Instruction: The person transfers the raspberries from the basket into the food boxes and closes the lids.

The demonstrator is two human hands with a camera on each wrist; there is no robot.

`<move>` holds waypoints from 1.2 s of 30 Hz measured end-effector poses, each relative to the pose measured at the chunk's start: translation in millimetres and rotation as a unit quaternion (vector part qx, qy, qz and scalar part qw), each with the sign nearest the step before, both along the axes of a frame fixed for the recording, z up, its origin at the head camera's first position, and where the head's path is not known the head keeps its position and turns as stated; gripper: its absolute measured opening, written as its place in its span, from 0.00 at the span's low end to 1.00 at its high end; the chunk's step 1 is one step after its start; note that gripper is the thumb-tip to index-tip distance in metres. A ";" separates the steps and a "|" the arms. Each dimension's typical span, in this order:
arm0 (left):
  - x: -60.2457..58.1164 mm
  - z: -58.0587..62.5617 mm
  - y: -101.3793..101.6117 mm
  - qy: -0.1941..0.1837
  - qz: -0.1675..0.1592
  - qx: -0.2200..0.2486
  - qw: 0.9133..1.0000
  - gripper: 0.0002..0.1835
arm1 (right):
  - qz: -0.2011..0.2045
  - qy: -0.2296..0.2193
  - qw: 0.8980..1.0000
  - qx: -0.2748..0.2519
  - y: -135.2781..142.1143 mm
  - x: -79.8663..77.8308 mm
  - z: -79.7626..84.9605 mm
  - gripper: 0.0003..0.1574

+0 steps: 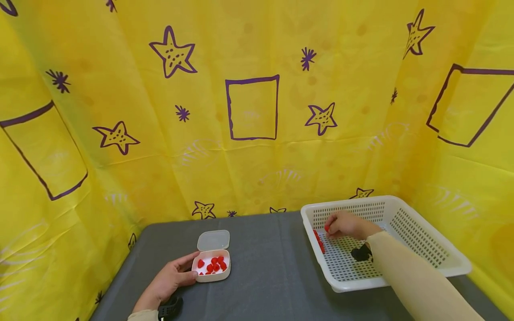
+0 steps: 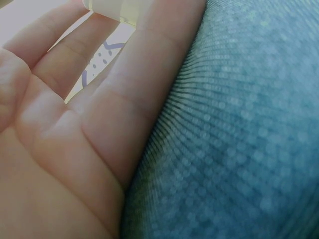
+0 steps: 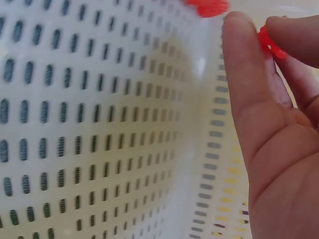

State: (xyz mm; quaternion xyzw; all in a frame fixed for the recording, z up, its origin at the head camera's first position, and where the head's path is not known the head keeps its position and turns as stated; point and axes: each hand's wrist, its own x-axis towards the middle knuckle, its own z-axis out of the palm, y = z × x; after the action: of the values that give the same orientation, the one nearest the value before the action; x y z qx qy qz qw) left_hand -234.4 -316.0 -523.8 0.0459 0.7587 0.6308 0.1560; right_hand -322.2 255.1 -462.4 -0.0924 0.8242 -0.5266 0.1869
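My left hand (image 1: 170, 278) holds the left side of a small cream box (image 1: 213, 278), thumb at the front and fingers behind. The box's pale lid (image 1: 213, 240) is flipped back, and several small red pieces (image 1: 215, 267) lie inside. In the left wrist view only the edge of the box (image 2: 109, 7) shows beyond the palm. Inside the white perforated basket (image 1: 341, 285), my right hand (image 1: 347, 225) pinches a small red piece (image 3: 271, 44) between thumb and fingers. More red pieces (image 1: 319, 242) lie along the basket's left wall, just beside this hand.
The basket stands at the right of the grey-covered table (image 1: 265, 267), its rim raised around my right forearm. A yellow curtain (image 1: 249, 178) with purple drawings hangs behind and along both sides. Black gear (image 1: 170, 307) sits on my left wrist.
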 end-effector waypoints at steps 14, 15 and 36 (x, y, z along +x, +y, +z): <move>2.8 2.6 1.7 -0.003 0.002 -0.003 1.000 0.39 | -0.077 0.011 0.984 -0.159 -4.9 -1.9 47.2 0.19; 3.0 2.7 1.8 -0.003 0.002 -0.003 1.000 0.39 | -0.078 0.014 0.983 -0.165 -8.7 -1.6 52.1 0.20; 3.8 3.7 1.0 0.000 0.002 -0.002 1.000 0.39 | -0.041 0.023 0.975 -0.219 -162.3 9.9 82.1 0.07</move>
State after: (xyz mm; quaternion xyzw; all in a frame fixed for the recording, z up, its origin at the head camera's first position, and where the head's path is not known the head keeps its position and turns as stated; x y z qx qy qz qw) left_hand -230.5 -315.0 -520.1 0.0440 0.7602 0.6294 0.1550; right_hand -312.2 92.8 -380.3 -0.1088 0.6959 -0.6994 0.1212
